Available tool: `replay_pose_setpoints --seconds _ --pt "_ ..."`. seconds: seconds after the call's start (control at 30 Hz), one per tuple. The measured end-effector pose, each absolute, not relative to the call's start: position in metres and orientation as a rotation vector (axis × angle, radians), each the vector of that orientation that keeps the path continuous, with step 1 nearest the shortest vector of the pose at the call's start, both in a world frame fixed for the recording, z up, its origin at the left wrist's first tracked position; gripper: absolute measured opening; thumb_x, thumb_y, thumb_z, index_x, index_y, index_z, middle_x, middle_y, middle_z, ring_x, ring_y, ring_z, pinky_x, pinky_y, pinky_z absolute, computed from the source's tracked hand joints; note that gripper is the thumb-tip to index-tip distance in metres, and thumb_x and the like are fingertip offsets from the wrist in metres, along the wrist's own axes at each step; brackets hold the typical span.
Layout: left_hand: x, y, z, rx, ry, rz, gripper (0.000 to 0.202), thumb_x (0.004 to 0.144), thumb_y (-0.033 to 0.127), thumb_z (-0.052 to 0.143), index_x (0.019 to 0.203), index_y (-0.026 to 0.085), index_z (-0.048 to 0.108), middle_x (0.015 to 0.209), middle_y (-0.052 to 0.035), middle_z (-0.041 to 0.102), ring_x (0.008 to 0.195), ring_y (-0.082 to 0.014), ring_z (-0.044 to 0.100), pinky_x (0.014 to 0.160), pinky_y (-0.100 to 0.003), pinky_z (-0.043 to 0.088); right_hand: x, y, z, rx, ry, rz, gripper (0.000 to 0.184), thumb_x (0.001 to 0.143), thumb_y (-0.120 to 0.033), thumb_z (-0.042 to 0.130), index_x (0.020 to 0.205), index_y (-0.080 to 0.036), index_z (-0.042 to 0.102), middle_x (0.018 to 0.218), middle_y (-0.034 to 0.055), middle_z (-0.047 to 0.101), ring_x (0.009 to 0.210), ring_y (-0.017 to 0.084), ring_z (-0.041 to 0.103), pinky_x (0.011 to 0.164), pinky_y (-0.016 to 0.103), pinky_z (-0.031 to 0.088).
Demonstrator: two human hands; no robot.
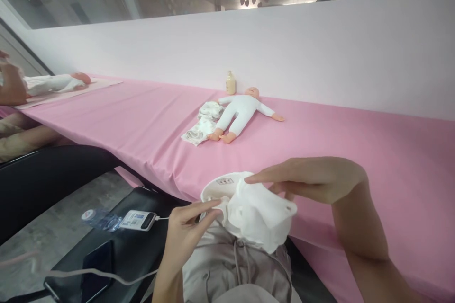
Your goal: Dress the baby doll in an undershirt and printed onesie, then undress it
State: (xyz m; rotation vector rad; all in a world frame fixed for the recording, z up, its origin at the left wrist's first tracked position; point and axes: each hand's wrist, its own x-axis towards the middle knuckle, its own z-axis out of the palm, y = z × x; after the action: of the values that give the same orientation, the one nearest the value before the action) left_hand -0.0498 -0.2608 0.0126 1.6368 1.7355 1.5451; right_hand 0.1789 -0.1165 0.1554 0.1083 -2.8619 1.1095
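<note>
Above my lap is a white cloth baby item [265, 218] with a rounded edge and a small printed label inside. It is bunched up, and I cannot make out its exact kind. My left hand [188, 227] pinches its near left edge between thumb and fingers. On the far right side, my right hand [313, 180] holds the cloth with its long fingers laid along the upper edge; part of its grip is hidden. Farther off, a baby doll [240, 111] in a white suit lies on its back, beside folded white baby clothes [204, 125].
A pink-covered table [142, 118] runs along the white wall, with a pump bottle [230, 83] at the back. To my left, a black chair [135, 203] holds a water bottle [101, 219], a white power bank [138, 220] and a phone [96, 270]. Another person's arm [12, 85] is beside a second doll [57, 83].
</note>
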Motion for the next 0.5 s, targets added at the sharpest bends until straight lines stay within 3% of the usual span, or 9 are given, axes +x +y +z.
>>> replay_pose_setpoints --seconds 0.17,0.33,0.5 --pt "-0.049 -0.264 0.015 1.676 1.961 1.925 0.003 0.071 0.023 0.071 0.073 0.022 0.073 0.069 0.002 0.071 0.051 -0.0097 0.058 0.047 -0.019 0.044 0.17 -0.124 0.148 -0.159 -2.759 0.901 0.037 0.088 -0.013 0.041 0.118 -0.02 0.061 0.088 0.0029 0.07 0.07 0.009 0.06 0.065 0.022 0.044" --pt "-0.058 -0.257 0.01 1.552 2.119 1.771 0.012 0.079 0.03 0.063 0.082 0.019 0.067 0.076 -0.0003 0.067 0.067 -0.0126 0.061 0.061 -0.022 0.049 0.161 -0.123 0.14 -0.401 -2.725 0.634 0.026 0.08 -0.01 0.048 0.087 -0.02 0.071 0.074 0.0001 0.069 0.062 0.009 0.057 0.061 0.022 0.041" --pt "-0.064 -0.245 0.022 1.582 2.25 1.967 0.012 0.079 0.03 0.063 0.081 0.018 0.065 0.089 -0.0039 0.056 0.089 -0.0167 0.056 0.082 -0.03 0.046 0.162 -0.111 0.144 -0.311 -2.573 0.744 0.013 0.078 -0.017 0.053 0.073 -0.02 0.065 0.107 0.0047 0.067 0.095 0.016 0.061 0.078 0.028 0.047"
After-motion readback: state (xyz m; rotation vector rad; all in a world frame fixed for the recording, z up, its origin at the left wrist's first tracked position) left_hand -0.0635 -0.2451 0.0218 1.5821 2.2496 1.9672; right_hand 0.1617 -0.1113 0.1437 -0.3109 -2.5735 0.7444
